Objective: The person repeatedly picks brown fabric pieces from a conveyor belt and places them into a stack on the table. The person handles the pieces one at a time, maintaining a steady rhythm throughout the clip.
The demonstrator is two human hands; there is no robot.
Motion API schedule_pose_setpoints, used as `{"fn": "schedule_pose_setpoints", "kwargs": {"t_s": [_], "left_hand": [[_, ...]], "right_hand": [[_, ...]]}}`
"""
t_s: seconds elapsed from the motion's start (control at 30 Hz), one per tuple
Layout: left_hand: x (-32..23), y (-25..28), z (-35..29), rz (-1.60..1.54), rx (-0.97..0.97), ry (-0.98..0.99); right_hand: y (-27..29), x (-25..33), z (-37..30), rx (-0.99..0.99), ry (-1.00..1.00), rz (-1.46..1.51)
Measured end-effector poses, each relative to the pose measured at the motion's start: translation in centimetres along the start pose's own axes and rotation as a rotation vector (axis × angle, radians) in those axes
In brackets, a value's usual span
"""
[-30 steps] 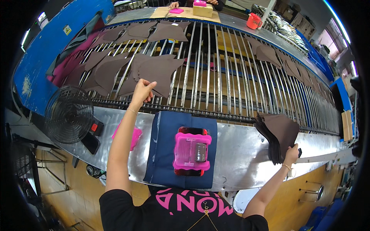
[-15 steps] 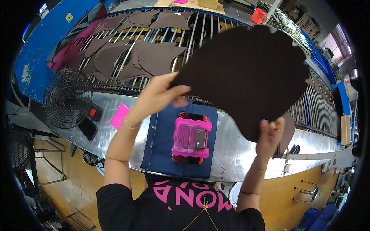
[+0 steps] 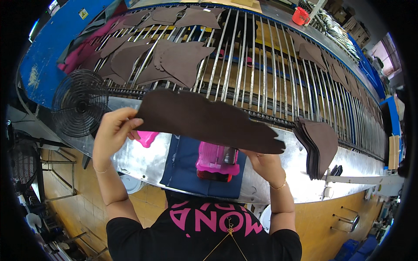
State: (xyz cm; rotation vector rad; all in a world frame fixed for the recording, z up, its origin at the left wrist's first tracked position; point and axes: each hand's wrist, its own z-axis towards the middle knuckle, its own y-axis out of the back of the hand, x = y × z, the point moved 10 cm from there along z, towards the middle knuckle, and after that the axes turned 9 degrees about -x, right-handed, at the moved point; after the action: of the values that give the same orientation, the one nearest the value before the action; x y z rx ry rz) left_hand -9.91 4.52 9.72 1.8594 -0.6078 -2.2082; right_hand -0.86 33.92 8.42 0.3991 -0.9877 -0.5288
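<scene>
Here's the dark brown sheet, up in the middle of the frame, stretched sideways above the tabletop with its notched edge at the top. The left hand has its left end, pinched narrow between thumb and fingers. Over at the lower right edge, the right hand meets the sheet from below — most of its fingers are hidden, so how tightly they close I can't tell.

Just under the sheet sits the pink plastic tray, its upper part covered, a small clear-and-dark block on its right side. That tray rests over a red-and-black item, and beneath both spreads the navy cloth. A bright pink piece peeks out near the left hand.

Right of centre, a pile of brown pieces hangs together at the tabletop's far edge. Beyond it all runs the rack of metal bars, with more brown shapes lying flat across the upper left — and others at the upper right. The black wire fan stands at left; a red mug sits at the top right.
</scene>
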Motion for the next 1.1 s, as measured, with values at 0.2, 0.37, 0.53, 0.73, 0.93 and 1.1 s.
{"fn": "schedule_pose_setpoints", "kwargs": {"t_s": [0.2, 0.37, 0.53, 0.73, 0.93, 1.1], "left_hand": [[-0.6, -9.8, 0.6, 0.261, 0.396, -0.035], [-5.5, -16.6, 0.4, 0.274, 0.504, -0.526], [-8.9, -22.9, -1.6, 0.243, 0.648, -0.786], [-13.8, -25.2, -0.1, -0.171, 0.592, -0.804], [-16.1, -22.2, 6.3, -0.242, 0.485, -0.706], [-7.7, -19.1, 10.9, -0.433, 0.482, -0.079]], "right_hand": [[4.2, -6.4, -6.4, 0.032, -0.267, -0.136], [9.3, -10.8, -13.8, -0.142, -0.531, -0.006], [17.6, -10.3, -18.4, -0.336, -0.732, -0.006], [27.3, -4.2, -15.5, -0.596, -0.556, -0.254], [22.6, 1.0, -1.7, -0.256, -0.08, -0.667], [15.0, -2.0, 7.0, -0.068, -0.058, -0.72]]}}
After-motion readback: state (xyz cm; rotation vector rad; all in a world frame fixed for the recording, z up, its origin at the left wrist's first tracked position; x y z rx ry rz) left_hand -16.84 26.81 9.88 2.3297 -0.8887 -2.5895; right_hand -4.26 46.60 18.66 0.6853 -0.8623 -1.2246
